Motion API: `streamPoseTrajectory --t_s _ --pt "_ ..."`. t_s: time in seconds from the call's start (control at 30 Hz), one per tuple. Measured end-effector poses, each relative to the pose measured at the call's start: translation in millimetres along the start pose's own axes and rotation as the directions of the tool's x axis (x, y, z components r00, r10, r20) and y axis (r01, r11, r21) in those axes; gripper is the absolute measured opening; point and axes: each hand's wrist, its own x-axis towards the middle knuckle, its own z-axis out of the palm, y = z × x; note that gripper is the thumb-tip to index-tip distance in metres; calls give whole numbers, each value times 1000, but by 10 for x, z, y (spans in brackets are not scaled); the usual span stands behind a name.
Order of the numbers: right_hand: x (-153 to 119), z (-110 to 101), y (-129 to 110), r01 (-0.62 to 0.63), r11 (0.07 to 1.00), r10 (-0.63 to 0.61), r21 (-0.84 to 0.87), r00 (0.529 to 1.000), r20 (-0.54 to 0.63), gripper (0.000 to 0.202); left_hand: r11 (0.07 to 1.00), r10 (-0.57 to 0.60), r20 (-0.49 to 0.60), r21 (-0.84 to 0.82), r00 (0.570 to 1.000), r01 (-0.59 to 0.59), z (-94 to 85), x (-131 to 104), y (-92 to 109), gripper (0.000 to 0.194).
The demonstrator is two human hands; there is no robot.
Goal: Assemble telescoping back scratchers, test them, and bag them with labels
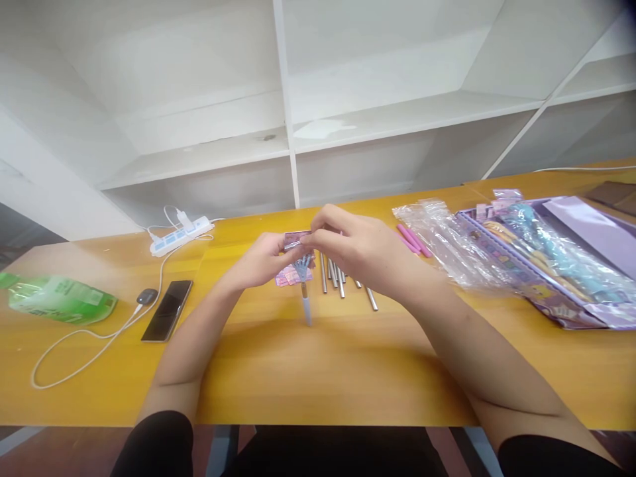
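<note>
In the head view, my left hand is closed around the top of a light blue pen, which points down toward me. The pen's upper part looks pale blue and branched; my fingers partly cover it. A small shiny purple card shows between my two hands at the pen's top. My right hand is bent over from the right, with thumb and forefinger pinched at the card's edge. Several pink and purple cards lie beneath my left hand. Beside them rest several silver metal tubes, partly behind my right hand.
Pink sticks and clear plastic sleeves lie to the right, beside a purple box of wrapped items. On the left are a phone, a white cable, a green bottle and a power strip. White shelving stands behind.
</note>
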Motion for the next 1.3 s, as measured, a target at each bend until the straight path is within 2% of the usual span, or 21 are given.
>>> streamPoseTrajectory --t_s 0.1,0.23,0.37,0.7,0.8,0.83,0.9,0.93,1.0,1.07,1.1,1.17,1.3 --pt "17 -38 -74 -153 979 148 135 988 47 16 998 26 -9 54 1000 -25 1 -9 19 42" --pt "23 -60 -94 -287 929 272 236 958 96 19 996 46 -4 81 999 -45 9 -21 42 40" --pt "24 -48 -52 -270 928 255 256 963 92 20 992 59 0 108 998 -59 13 -32 45 38" --pt "31 -87 -61 -343 908 313 239 937 154 15 990 119 1 82 993 -119 -9 -39 57 36" --pt "-6 -59 28 -281 937 257 208 957 135 12 992 112 -9 66 994 -111 -28 -45 36 37" --pt "-16 -41 71 -217 958 199 188 974 108 12 993 106 -10 54 994 -105 -37 -48 29 38" --pt "-25 1 159 -14 993 11 113 1000 21 12 996 91 -13 13 996 -91 -57 -56 13 39" --pt "-22 19 198 108 992 -107 63 994 -25 13 997 81 -14 -15 997 -81 -67 -60 5 39" --pt "-4 42 255 311 950 -312 -24 945 -100 14 996 60 -23 -60 998 -61 -81 -67 -12 39" --pt "25 46 280 413 909 -416 -52 895 -161 15 996 52 -28 -77 998 -54 -89 -72 -25 39" --pt "41 43 281 427 903 -427 -45 884 -190 15 995 55 -30 -77 998 -57 -90 -74 -29 39" --pt "71 36 271 398 917 -387 -2 891 -236 16 995 64 -27 -72 998 -65 -88 -75 -28 39" --pt "107 62 235 206 958 -154 201 957 -245 20 996 68 -21 -62 997 -69 -73 -77 5 36"
